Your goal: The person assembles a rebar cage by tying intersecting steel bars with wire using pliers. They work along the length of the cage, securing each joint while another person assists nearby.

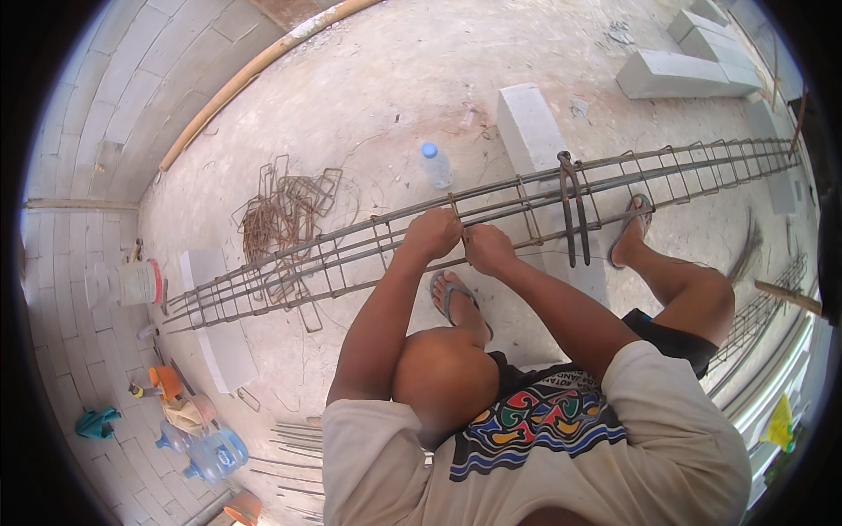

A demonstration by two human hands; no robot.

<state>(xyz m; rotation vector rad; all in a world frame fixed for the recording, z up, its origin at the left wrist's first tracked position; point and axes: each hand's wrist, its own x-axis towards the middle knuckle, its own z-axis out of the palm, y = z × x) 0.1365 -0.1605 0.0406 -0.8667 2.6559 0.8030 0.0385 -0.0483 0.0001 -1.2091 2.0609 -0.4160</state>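
Note:
A long steel rebar cage (509,203), with square stirrups along its bars, runs slantwise across in front of me. My left hand (434,233) is closed at the cage's middle, knuckles up against the bars. Close beside it, my right hand (488,249) is also closed, in a pinch at the near side of the cage. Whatever lies between the fingers of either hand is too small or hidden to make out. To the right, a pair of pincers (575,210) hangs over the cage bars, handles toward me.
Pale blocks (531,127) (217,337) prop the cage. Beyond it lie a pile of loose stirrups (279,209) and a blue-capped bottle (436,168). More blocks (680,74) sit far right. A bucket (140,282) and blue jugs (215,456) stand left; my feet are near the cage.

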